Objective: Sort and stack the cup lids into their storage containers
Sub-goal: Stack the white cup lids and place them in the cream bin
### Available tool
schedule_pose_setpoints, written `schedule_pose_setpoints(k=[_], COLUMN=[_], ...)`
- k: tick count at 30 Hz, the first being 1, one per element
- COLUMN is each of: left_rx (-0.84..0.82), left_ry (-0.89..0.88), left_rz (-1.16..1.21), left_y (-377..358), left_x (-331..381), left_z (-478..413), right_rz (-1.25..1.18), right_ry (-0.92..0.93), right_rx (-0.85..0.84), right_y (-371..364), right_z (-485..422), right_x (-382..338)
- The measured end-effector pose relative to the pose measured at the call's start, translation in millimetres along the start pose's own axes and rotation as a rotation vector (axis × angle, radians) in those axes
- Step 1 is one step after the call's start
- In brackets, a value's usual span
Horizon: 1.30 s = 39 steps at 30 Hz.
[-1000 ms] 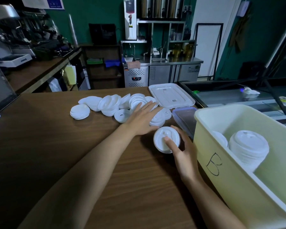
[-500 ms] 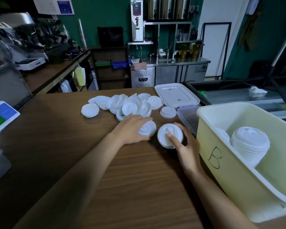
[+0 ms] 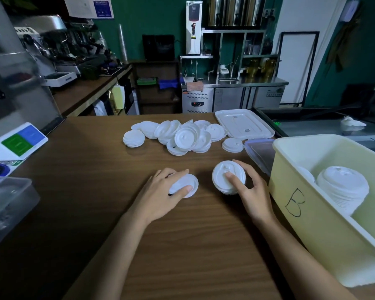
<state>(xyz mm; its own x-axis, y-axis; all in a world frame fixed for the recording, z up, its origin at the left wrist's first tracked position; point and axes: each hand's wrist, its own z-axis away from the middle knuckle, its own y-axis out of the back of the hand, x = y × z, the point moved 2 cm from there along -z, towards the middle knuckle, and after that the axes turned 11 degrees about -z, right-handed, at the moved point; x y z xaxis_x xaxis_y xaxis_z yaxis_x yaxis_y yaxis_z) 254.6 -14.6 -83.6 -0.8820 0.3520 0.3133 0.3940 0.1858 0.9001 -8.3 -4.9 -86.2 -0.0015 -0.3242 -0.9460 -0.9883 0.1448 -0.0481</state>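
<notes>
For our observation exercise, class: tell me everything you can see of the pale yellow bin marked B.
The bin is pale yellow, plastic-looking, rectangular and open-topped, with a thick rounded rim and a hand-drawn black B on its near wall. It stands upright on the wooden counter, at the person's right. Inside, a nested stack of white lids leans on its side; an inner partition seems to divide it.

The tabletop (image 3: 85,191) bears a lid pile (image 3: 185,137) beyond the left grip (image 3: 160,195), a bin (image 3: 325,234) beside the right grip (image 3: 252,192), and a tub (image 3: 9,204) far left.
</notes>
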Motion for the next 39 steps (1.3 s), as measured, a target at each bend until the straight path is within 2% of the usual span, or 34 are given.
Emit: schedule_pose_setpoints(k=[5,9,14,16,21,27,35,39], left_rx=[0.154,0.287,0.285,0.254,0.193,0.205,0.149,0.163], left_ry=[-0.042,-0.005,0.064,0.050,-0.030,-0.060,-0.092,-0.056], left_rz=[0.136,0.294,0.657,0.718,0.667,0.692,0.556,0.641], left_y=[6.4,13.8,10.1,8.7,7.1,11.0,4.4,1.4], left_x=[-2.9,6.3,14.4,23.1,42.6,45.7,52.0,53.6], left_z=[1.0,2.9,2.6,2.1,0.4,2.6,5.0,2.1], right_rz=[-0.008,-0.007,-0.046,-0.050,-0.135,-0.183,-0.215,-0.210], right_ry=[-0.002,-0.033,-0.052,-0.056,-0.117,-0.118,-0.171,-0.155], right_rx=[-0.068,-0.155,-0.181,-0.198,-0.279,-0.274,-0.358,-0.360], right_y=[-5.0,-15.8,-19.6,-19.6,-22.8,-23.5,-27.8,-28.1], right_z=[-3.9,-11.6,-15.2,-14.7,-14.5,-14.6,-12.1,-10.4], right_x=[0.0,-0.4,1.3,2.9,3.4,2.1,0.1,-0.5])
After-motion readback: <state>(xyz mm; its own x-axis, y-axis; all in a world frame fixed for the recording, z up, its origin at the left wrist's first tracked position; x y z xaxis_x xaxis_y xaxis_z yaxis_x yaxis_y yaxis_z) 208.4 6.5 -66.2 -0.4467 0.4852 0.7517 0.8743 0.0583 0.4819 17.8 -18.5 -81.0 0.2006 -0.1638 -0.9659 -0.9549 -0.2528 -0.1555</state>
